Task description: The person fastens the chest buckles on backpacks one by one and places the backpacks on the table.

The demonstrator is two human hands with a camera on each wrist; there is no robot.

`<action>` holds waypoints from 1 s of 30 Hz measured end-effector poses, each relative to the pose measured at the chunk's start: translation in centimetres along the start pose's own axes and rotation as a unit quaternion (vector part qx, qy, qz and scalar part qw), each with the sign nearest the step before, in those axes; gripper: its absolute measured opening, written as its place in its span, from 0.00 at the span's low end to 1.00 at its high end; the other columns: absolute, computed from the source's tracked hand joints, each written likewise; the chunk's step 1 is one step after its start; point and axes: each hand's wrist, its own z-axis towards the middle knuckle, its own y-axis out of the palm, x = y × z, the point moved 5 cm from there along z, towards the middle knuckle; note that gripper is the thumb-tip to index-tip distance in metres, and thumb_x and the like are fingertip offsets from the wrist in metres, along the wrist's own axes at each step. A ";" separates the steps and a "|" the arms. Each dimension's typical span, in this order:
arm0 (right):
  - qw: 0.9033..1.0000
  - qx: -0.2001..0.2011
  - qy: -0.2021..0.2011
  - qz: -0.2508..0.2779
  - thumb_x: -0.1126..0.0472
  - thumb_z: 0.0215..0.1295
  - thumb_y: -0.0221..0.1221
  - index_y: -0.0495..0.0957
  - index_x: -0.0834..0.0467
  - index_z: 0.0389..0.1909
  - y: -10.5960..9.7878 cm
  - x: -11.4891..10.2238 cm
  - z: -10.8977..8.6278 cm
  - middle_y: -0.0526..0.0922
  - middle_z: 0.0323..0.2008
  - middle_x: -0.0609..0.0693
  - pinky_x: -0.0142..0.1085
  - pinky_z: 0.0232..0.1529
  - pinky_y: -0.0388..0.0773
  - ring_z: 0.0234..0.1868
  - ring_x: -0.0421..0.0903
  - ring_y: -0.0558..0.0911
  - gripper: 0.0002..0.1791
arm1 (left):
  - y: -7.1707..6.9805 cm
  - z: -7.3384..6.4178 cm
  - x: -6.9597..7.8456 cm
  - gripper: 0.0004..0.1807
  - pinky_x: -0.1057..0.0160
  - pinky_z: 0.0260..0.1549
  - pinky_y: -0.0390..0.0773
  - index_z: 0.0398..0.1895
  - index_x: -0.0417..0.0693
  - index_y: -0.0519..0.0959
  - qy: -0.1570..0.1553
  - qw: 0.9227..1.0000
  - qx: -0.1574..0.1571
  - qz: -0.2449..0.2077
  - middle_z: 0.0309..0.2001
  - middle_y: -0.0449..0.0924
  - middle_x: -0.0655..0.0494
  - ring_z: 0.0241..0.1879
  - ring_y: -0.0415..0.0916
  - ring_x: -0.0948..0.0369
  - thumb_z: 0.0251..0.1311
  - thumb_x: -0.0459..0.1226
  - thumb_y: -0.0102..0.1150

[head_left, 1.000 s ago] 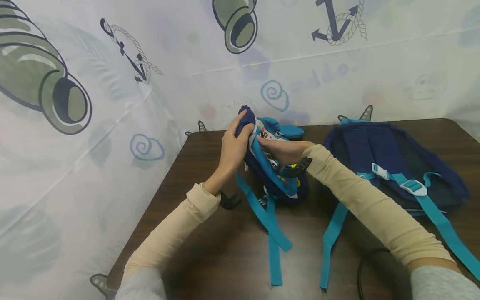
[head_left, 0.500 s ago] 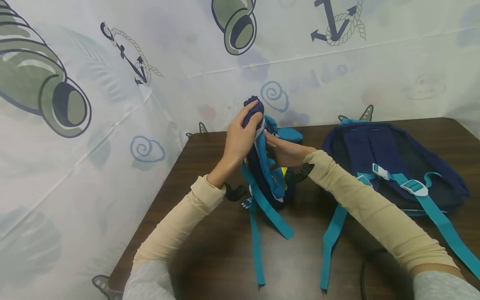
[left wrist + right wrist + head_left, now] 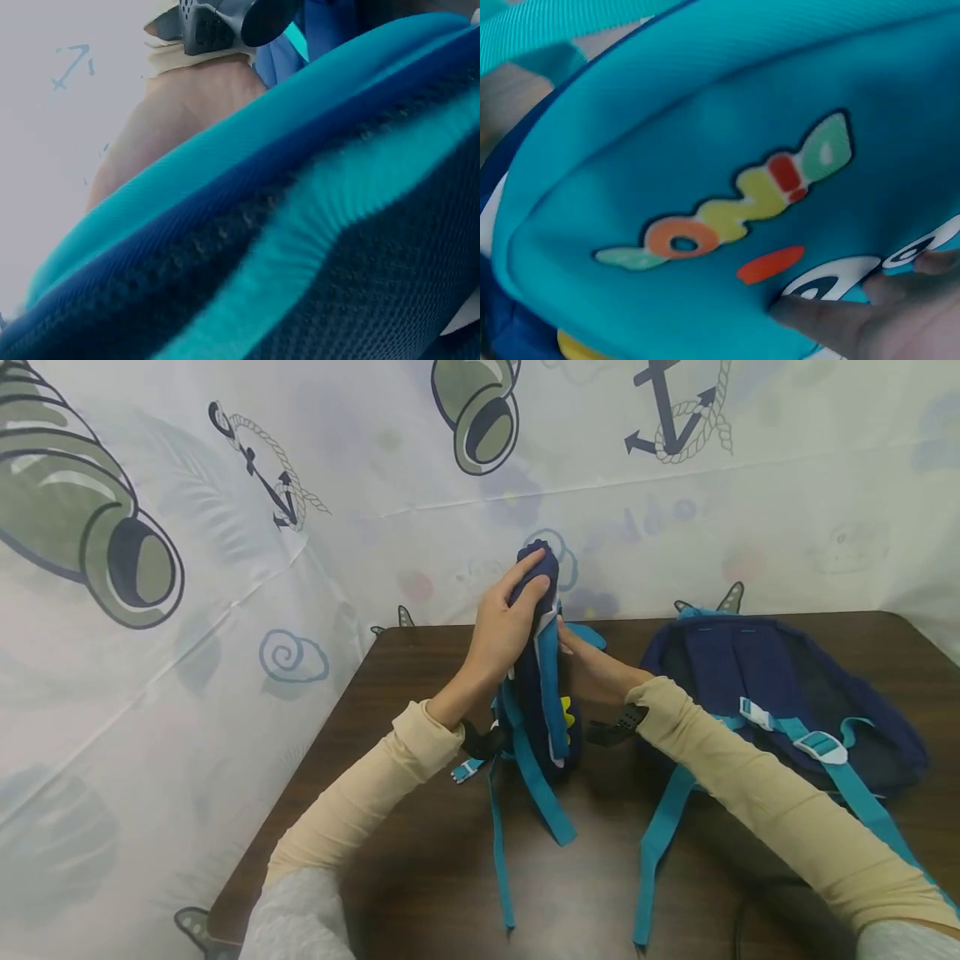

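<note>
A small child's backpack [image 3: 552, 693], navy and bright blue, stands tilted on edge above the table. My left hand [image 3: 501, 618] grips its navy edge near the top, thumb and fingers on either side. Against the other face lies my right hand [image 3: 596, 670], fingers fairly straight. In the right wrist view, fingertips [image 3: 802, 309] press the blue front panel [image 3: 667, 135] beside printed cartoon eyes and colourful letters. The left wrist view shows a dark mesh back panel [image 3: 390, 277] and teal straps [image 3: 277, 262]; the left fingers are hidden there. Loose straps [image 3: 543, 793] hang below the bag.
A larger navy backpack [image 3: 750, 660] lies at the right of the dark wooden table [image 3: 420, 877], back side up, with teal straps [image 3: 663, 835] and a white buckle [image 3: 755, 713]. A patterned cloth [image 3: 360, 560] hangs behind and at the left.
Both hands have moved right and slightly up with the small backpack. It has turned, so its printed front has gone from the head view and its narrow side faces me.
</note>
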 end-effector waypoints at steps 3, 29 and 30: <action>1.000 0.005 -0.005 -0.010 0.23 0.67 0.34 0.29 0.48 0.80 -0.6 -0.5 -1.5 0.33 0.81 0.53 0.64 0.76 0.41 0.81 0.59 0.38 0.52 | 0.9 -0.1 0.4 0.29 0.52 0.72 0.63 0.76 0.65 0.62 -0.008 0.999 -0.021 -0.027 0.77 0.59 0.58 0.75 0.59 0.57 0.74 0.50 0.49; 0.784 0.073 0.202 -0.582 0.27 0.72 0.27 0.30 0.58 0.80 -1.8 -16.2 -4.7 0.31 0.80 0.60 0.63 0.76 0.34 0.80 0.62 0.32 0.50 | 2.8 -2.0 -1.2 0.46 0.46 0.72 0.58 0.80 0.70 0.43 -0.046 0.996 -0.038 -0.073 0.80 0.49 0.58 0.77 0.53 0.56 0.65 0.61 0.53; 0.772 0.070 0.213 -0.594 0.26 0.71 0.25 0.29 0.58 0.79 -1.3 -17.1 -4.4 0.31 0.80 0.60 0.63 0.76 0.33 0.80 0.62 0.31 0.50 | 2.8 -2.0 -1.2 0.46 0.46 0.73 0.57 0.80 0.71 0.43 -0.043 0.996 -0.038 -0.073 0.80 0.49 0.59 0.77 0.52 0.56 0.65 0.62 0.53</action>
